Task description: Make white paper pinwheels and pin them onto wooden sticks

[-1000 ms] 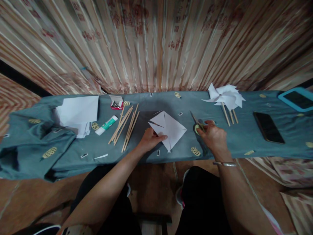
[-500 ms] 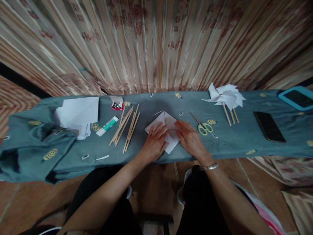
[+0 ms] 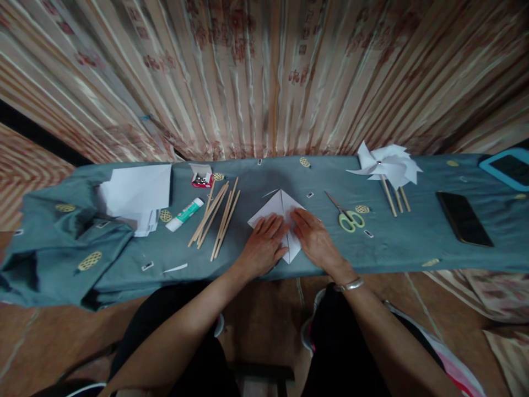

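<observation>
The left hand [image 3: 264, 245] lay flat on the paper [image 3: 281, 207], fingers spread and pressing down; the right hand [image 3: 316, 240] lay beside it, also flat, fingers held loosely together over the sheet's right half. Neither pinched anything. The paper — a white square turned like a diamond, with creases or cuts running in from its corners — sat at the near edge of the cloth [image 3: 256, 182], its lower tip showing between the two hands.

To do this well, it seemed best to keep the left palm steady as an anchor and run the right fingertips firmly along the crease, so the sheet would not skid on the soft cloth.

Just right of the hands lay the scissors [image 3: 349, 218]; further on, the pinwheels [image 3: 388, 165] and a phone [image 3: 465, 219]. To the left were sticks [image 3: 217, 215], a glue stick [image 3: 184, 214], a pin box [image 3: 201, 177] and spare sheets [image 3: 136, 193].
</observation>
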{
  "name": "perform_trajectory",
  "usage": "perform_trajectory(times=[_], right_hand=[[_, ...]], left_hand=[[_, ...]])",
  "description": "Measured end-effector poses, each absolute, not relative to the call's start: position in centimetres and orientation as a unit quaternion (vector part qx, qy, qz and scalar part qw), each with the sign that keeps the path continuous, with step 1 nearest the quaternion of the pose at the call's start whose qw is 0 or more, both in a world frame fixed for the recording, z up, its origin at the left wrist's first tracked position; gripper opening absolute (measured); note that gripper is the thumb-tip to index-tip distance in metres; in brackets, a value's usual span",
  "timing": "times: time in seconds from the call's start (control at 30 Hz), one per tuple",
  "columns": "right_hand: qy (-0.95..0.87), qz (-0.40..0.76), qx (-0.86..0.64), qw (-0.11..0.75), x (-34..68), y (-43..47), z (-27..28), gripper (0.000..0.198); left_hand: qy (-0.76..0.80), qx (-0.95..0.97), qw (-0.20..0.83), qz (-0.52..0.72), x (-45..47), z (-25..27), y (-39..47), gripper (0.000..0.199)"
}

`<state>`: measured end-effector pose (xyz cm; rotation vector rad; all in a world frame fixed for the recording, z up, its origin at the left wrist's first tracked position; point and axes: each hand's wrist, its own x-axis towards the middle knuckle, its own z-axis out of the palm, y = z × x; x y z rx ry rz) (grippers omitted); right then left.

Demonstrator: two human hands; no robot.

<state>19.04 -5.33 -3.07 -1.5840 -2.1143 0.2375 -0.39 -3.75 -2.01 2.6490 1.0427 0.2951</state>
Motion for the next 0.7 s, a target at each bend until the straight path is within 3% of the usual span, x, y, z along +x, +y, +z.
perform_trajectory(times=[0.27,0.5,0.7], right_hand=[[-0.708,0.088,-0.621,0.325,21.4,-4.6,-2.7,0.051],[-0.668,0.079,-0.669,0.317,19.4,-3.6,-3.8,0.066],[-0.670,0.052,-0.673,0.308,18.7,-3.8,-4.2,0.061]], left_hand=[[0.350,0.921,0.127,0.119,-0.8,-2.1,-3.9,0.059],[0.359,0.915,0.146,0.114,-1.0,-1.9,-3.8,0.058],[0.355,0.919,0.132,0.110,-1.4,-2.0,-3.9,0.061]])
